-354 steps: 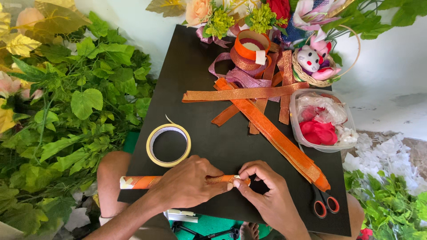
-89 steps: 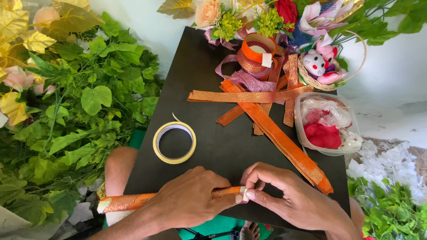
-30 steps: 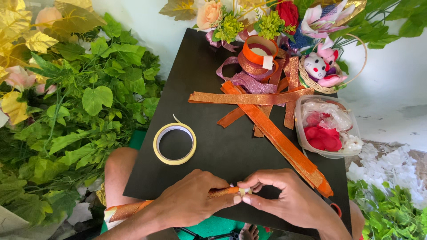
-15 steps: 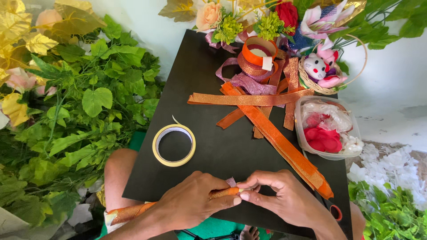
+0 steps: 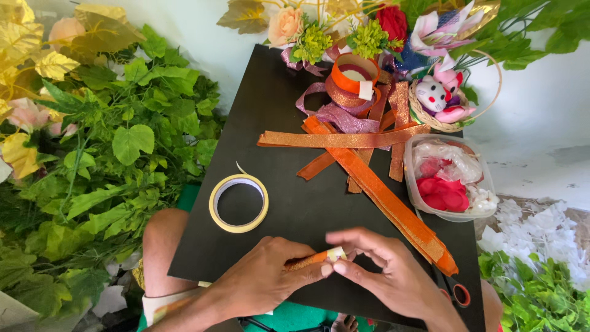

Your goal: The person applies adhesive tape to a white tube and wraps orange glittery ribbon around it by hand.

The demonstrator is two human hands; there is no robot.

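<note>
On the black board (image 5: 307, 209), near the tape roll (image 5: 238, 203), we pinched an orange stick (image 5: 307, 261) with our left hand (image 5: 270, 286); our right hand (image 5: 387, 270) gripped its taped tip.

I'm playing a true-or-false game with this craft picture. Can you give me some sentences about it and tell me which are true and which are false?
1. Both hands hold the orange ribbon-wrapped stick. True: the left hand grips it, and the right hand pinches its tip.
2. The roll of tape lies flat on the black board. True.
3. The clear plastic tub is full of green leaves. False: it holds red and white petals.
4. The small toy rabbit sits on the tape roll. False: it sits in a woven basket near the board's far corner.
</note>
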